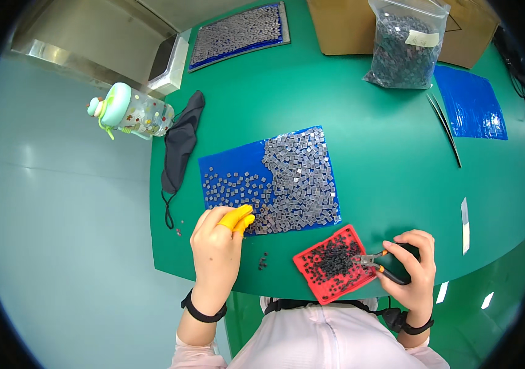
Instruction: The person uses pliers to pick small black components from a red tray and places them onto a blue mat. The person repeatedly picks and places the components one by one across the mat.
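Observation:
My right hand point(415, 264) is closed on a pair of cutting pliers point(391, 270) with black and orange handles. The jaws reach over the right side of a red tray point(311, 288) that holds many small black pieces point(336, 258). Yellow finger covers sit on the thumb and forefinger of my left hand point(218, 249). Those fingertips are pinched together at the near edge of a blue sheet point(228, 158); whatever they grip is hidden. Small grey square pieces point(299, 178) crowd the sheet's right part and lie scattered on its left.
Left of the sheet lie a black mask point(179, 144) and a bottle point(142, 114). Farther back are another loaded sheet point(238, 34), a bag of grey pieces point(404, 49) and a cardboard box point(339, 27). Tweezers point(445, 132) and a blue film point(471, 104) are at right.

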### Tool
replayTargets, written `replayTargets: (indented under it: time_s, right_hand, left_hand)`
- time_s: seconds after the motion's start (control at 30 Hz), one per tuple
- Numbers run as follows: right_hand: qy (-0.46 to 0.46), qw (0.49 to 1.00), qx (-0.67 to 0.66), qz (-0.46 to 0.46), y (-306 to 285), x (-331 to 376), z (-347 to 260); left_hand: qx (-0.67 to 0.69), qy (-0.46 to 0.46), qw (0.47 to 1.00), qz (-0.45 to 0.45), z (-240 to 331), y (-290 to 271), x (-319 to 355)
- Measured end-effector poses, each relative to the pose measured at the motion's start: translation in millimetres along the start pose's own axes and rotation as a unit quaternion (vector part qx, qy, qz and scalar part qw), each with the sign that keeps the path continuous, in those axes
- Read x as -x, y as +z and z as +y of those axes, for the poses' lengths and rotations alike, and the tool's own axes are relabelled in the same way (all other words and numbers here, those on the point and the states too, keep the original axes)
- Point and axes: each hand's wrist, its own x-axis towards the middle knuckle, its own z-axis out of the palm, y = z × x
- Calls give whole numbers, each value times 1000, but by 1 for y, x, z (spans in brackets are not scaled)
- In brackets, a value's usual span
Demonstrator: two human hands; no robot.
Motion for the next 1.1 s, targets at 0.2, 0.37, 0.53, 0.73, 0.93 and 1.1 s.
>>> replayTargets:
  time_s: [0.2,0.37,0.53,0.73,0.93,1.1]
  right_hand:
    - [6,999,5,45,1,0,10]
    - [8,999,7,40,2,-1,9]
    - [7,999,7,39,1,0,11]
    - [4,999,4,38,1,-1,11]
    - [9,999,3,36,1,-2,10]
    - [10,999,2,37,1,-1,10]
  left_hand:
    - [25,-56,998,1,6,7,-8]
    - [55,-89,994,-32,9,6,-7]
    - [77,-109,990,-49,10,6,-10]
    - [77,-117,988,-66,10,6,-10]
    - [96,-125,986,-62,7,7,-11]
    - [109,-120,984,-69,7,8,-12]
